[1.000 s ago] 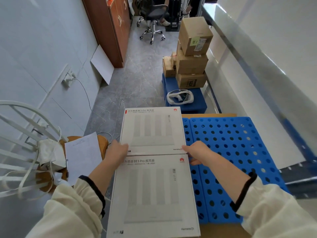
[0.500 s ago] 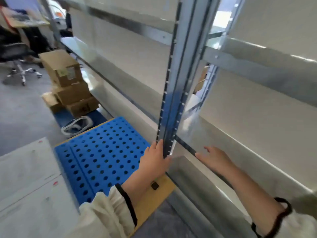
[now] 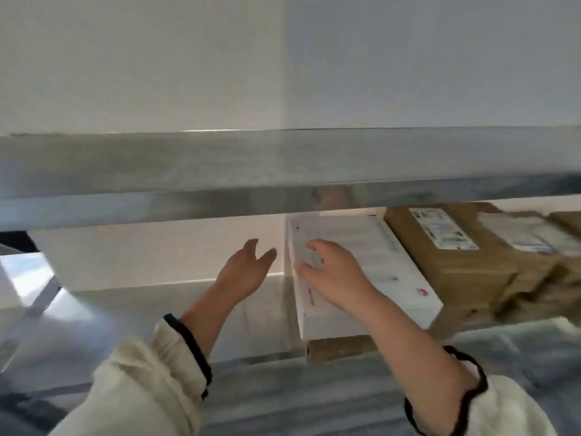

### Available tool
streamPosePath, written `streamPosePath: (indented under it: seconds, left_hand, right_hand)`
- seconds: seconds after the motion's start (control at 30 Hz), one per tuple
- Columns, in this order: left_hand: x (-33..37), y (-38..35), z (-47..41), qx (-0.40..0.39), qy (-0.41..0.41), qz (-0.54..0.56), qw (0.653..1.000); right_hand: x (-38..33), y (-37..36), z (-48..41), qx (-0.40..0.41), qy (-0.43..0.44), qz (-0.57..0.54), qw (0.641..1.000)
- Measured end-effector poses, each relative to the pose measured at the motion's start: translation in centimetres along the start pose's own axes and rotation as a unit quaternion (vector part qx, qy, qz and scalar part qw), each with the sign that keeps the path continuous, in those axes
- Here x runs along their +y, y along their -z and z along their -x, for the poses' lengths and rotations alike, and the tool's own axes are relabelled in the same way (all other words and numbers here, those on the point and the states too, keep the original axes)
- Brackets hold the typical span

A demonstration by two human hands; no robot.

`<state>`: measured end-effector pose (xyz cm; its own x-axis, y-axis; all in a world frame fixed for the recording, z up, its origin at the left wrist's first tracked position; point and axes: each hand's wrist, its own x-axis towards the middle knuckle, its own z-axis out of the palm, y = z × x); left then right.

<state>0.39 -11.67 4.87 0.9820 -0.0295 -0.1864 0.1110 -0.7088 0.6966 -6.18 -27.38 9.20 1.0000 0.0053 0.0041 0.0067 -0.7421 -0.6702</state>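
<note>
A flat white box lies on a brown cardboard carton on a metal shelf. My right hand rests on the box's left top edge, fingers bent over the edge and touching its side. My left hand hovers to the left of the box with fingers straight and spread, holding nothing and not touching the box. Both arms reach in under the upper shelf beam. The image is blurred.
A wide grey metal beam of the upper shelf crosses the view just above the hands. Brown cardboard cartons with white labels fill the shelf to the right of the white box. A white wall stands behind.
The view swung from the white boxes on the blue pallet to the rack and now into a shelf. Both hands left the boxes and the upright post; the right one now rests on a shelved white box.
</note>
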Motion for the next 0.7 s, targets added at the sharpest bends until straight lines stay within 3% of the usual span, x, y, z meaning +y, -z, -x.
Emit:
streamPosePath:
  seconds: [0.17,0.4,0.7]
  left_hand:
    - [5.3,-4.4,-1.9,-0.125,0.033,0.082,0.988]
    - [5.2,-5.5,-3.9,-0.211,0.099,0.214,0.949]
    - [3.7,-3.8,-2.6,-0.2,0.07,0.337,0.918]
  right_hand:
    - [6.1,4.3,0.8,0.035,-0.118,0.11,0.986]
    - [8.8,6.4,2.2,0.06,-0.182,0.166,0.967]
    - [8.1,6.5,2.7,0.081,-0.18,0.144,0.97]
